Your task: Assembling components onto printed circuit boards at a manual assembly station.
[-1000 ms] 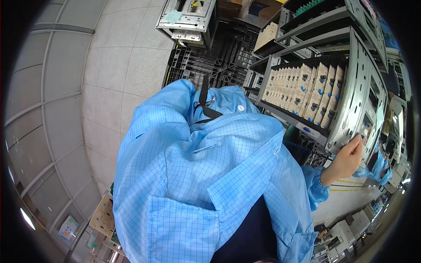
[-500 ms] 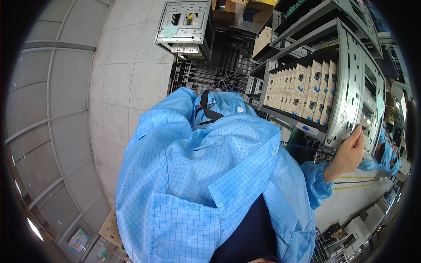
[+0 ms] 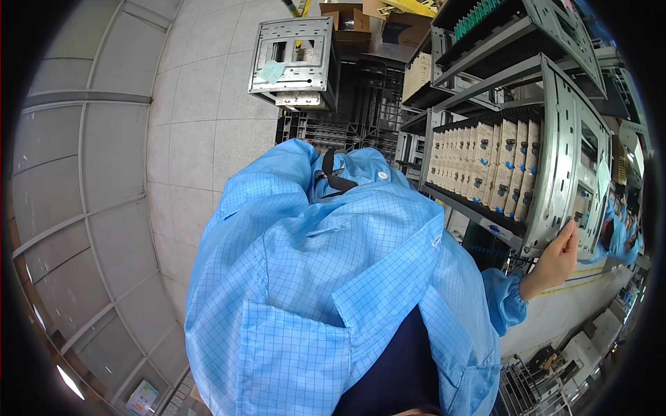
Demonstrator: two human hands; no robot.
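At the right, my right hand [image 3: 551, 262] is closed on the lower edge of a grey metal magazine rack [image 3: 551, 159], its fingertips against the outside of the end panel. Inside that rack stands a row of pale cream circuit boards [image 3: 479, 166] with small blue and dark parts, held upright in black slotted guides. My left arm is bent across my front in a blue checked sleeve [image 3: 267, 187]. The left hand is hidden beyond the sleeve, so what it touches cannot be seen.
Another metal rack [image 3: 295, 52] stands ahead by a black plastic pallet [image 3: 340, 132]. More racks, one with green boards [image 3: 479, 19], sit above the held one. Cardboard boxes [image 3: 350, 24] lie farther off. A panelled wall [image 3: 118, 159] runs along the left; a blue-clad person [image 3: 617, 232] is far right.
The racks, pallet and floor now appear a little lower in the picture. My right hand keeps its grip on the same rack edge, and my left arm looks nearly unchanged.
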